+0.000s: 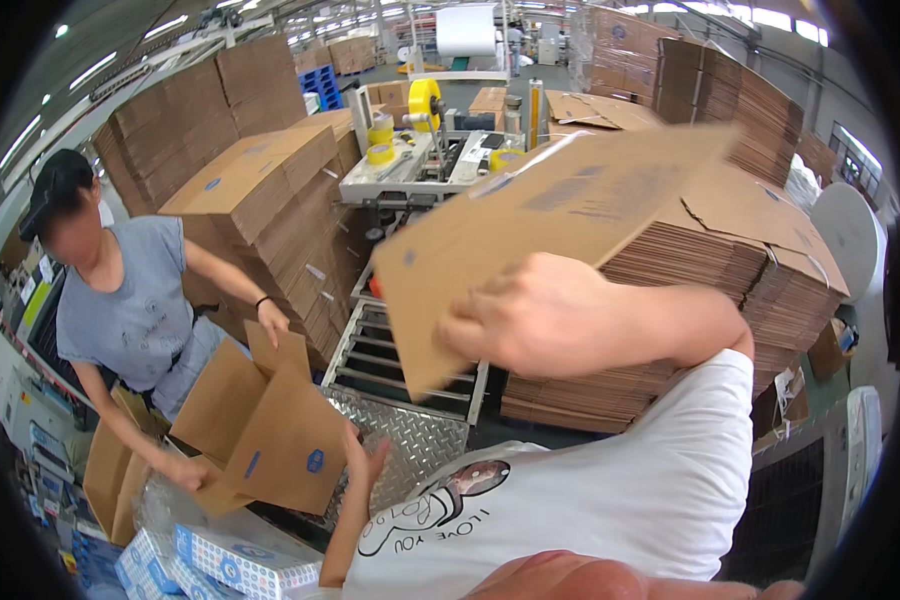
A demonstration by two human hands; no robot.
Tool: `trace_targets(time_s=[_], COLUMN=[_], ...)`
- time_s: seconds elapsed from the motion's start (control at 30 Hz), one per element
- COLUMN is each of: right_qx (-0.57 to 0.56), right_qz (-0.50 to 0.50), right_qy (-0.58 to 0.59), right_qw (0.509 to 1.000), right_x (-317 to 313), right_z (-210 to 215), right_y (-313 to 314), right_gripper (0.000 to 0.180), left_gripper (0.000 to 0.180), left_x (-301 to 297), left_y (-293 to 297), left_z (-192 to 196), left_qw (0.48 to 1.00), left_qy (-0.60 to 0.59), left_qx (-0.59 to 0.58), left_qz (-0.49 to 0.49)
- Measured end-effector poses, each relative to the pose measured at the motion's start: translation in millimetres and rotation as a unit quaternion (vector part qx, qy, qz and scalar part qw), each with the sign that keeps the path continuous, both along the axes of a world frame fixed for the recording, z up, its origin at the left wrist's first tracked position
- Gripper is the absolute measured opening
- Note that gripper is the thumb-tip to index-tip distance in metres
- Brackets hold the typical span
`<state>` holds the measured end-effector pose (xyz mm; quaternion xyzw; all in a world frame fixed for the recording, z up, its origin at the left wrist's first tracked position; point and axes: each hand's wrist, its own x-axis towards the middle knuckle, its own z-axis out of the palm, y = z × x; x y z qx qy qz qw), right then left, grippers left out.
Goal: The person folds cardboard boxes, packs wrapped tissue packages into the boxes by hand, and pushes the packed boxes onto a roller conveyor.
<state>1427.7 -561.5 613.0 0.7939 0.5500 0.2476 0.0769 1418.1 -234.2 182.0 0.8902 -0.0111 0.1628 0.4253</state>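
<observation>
A flat, folded cardboard carton [560, 200] is lifted in front of me, tilted and a little blurred. My right hand [525, 315] grips its near edge, the arm raised and bent across the view. Lower down on the left, my left hand [363, 462] rests against the side of an opened cardboard box [292, 455], fingers extended and thumb apart. That box is tilted, its flaps spread. A co-worker opposite touches it too, with one hand [273, 318] at an upper flap and the other hand [185, 472] at its lower left.
White-and-blue patterned packs [245, 562] lie at lower left. A roller conveyor [400, 345] leads from a diamond-plate metal surface [410, 435] to a taping machine with a yellow tape roll [425, 104]. Stacks of flat cartons [660, 275] stand at right, with another carton stack [270, 215] at left.
</observation>
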Motion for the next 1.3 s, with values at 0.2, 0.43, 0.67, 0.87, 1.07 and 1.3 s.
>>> trace_targets(time_s=[0.2,0.43,0.67,0.87,1.07,1.3], right_qx=[0.23,0.25,-0.015,-0.042,-0.257,-0.097], right_qz=[0.15,0.011,-0.078,-0.183,-0.081,-0.199], right_qy=[0.321,0.058,0.382,0.488,0.271,0.572], right_qw=[0.906,0.967,0.921,0.853,0.924,0.79], right_x=[69.8,173.8,219.5,257.5,276.6,236.3], right_z=[49.0,-68.5,-194.2,-183.9,-170.0,-162.6], right_y=[-19.8,1.1,70.8,116.4,133.4,168.1], right_gripper=[0.022,0.087,0.054,0.075,0.069,0.05], left_gripper=[0.044,0.023,0.025,0.1,0.1,0.091], left_x=[-12.8,-56.7,-71.0,-90.0,-98.1,-26.3], left_y=[-1.7,-9.9,44.0,42.0,23.5,10.1], left_z=[140.1,231.5,188.7,136.6,162.7,171.6], left_qw=[0.935,0.932,0.833,0.768,0.807,0.908], left_qy=[-0.27,-0.201,-0.149,-0.239,-0.238,-0.092], left_qx=[0.105,0.252,0.346,0.031,-0.19,-0.275], left_qz=[0.207,0.165,0.404,0.593,0.506,0.301])
